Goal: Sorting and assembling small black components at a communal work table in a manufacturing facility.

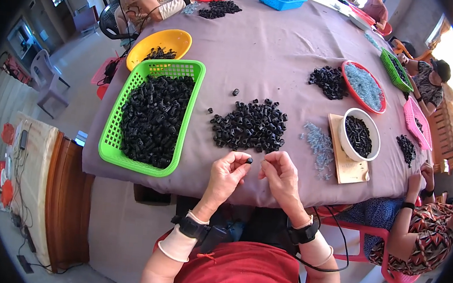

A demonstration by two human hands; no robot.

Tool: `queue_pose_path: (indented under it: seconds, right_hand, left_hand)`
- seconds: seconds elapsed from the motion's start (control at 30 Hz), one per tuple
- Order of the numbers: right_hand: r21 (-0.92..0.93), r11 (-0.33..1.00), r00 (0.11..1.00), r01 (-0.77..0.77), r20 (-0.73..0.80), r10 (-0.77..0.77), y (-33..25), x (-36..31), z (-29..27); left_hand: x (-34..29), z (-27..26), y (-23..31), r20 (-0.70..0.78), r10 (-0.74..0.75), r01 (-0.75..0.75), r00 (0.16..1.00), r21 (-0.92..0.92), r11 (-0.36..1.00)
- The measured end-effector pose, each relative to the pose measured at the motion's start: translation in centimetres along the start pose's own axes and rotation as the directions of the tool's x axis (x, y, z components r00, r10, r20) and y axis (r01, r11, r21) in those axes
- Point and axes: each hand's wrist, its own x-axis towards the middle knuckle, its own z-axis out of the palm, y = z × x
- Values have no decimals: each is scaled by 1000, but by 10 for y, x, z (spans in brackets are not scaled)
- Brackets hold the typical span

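My left hand (pixel 227 174) pinches a small black plastic cap (pixel 249 160) between thumb and fingertips, over the table's near edge. Close to its right, my right hand (pixel 281 173) has thumb and forefinger pressed together; what they hold, if anything, is too small to make out. The hands are slightly apart. Just beyond them lies a loose pile of black plastic caps (pixel 251 125). Right of the pile are scattered small clear pieces (pixel 319 149). A white bowl (pixel 345 143) of slim black parts rests on a wooden board (pixel 354 175).
At left, a green basket (pixel 111 138) is filled with black parts, with a yellow bowl (pixel 178 41) behind it. A red tray (pixel 382 103) of clear pieces stands farther right. A co-worker (pixel 416 231) sits close on my right; others sit around the cloth-covered table (pixel 274 81).
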Motion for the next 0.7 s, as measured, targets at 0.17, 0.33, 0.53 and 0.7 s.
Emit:
queue_pose_path:
  seconds: [0.17,0.33,0.53,0.7]
  right_hand:
    - [93,996,999,-17,-27,20,1,2,7]
    - [137,988,997,-75,-14,78,3,-4,11]
    - [131,991,999,-41,-14,43,3,-7,16]
    - [12,999,999,34,-35,-33,4,-7,18]
  left_hand:
    - [-1,5,5,-79,21,-26,997,-56,998]
    - [3,-1,2,-20,-73,68,997,-168,983]
    - [4,-5,4,15,-135,134,991,-255,958]
    - [5,-6,5,32,-138,142,990,-232,962]
